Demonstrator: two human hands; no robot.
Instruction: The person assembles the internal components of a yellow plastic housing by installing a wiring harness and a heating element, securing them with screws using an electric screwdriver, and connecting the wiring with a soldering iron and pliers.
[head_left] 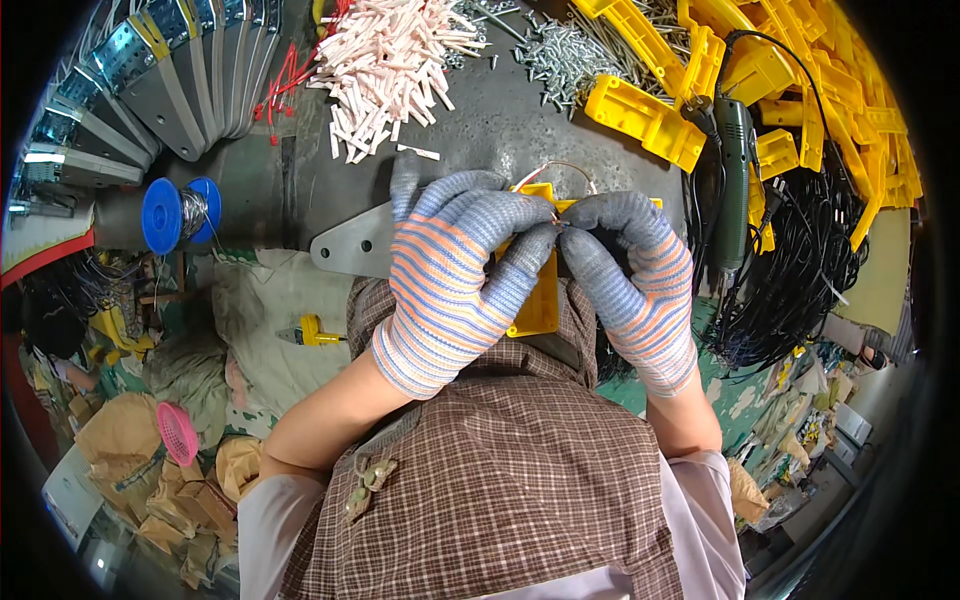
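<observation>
My left hand (450,255) and my right hand (640,270), both in striped knit gloves with grey fingers, meet fingertip to fingertip at the bench edge. Each pinches a thin wire (562,167) between thumb and forefinger; the wire loops up behind the fingertips. The pinched ends are mostly hidden by the gloves. Directly below the fingertips is a yellow plastic housing (540,300), partly covered by my left hand. A flat grey metal plate (345,243) with round holes sticks out to the left from behind my left hand.
White sleeves (390,65) lie heaped at the back, beside screws (565,60). Yellow housings (645,120) pile up at right, near a green electric screwdriver (733,180) and black cables (790,260). At left are a blue wire spool (180,215) and fanned metal blades (190,90).
</observation>
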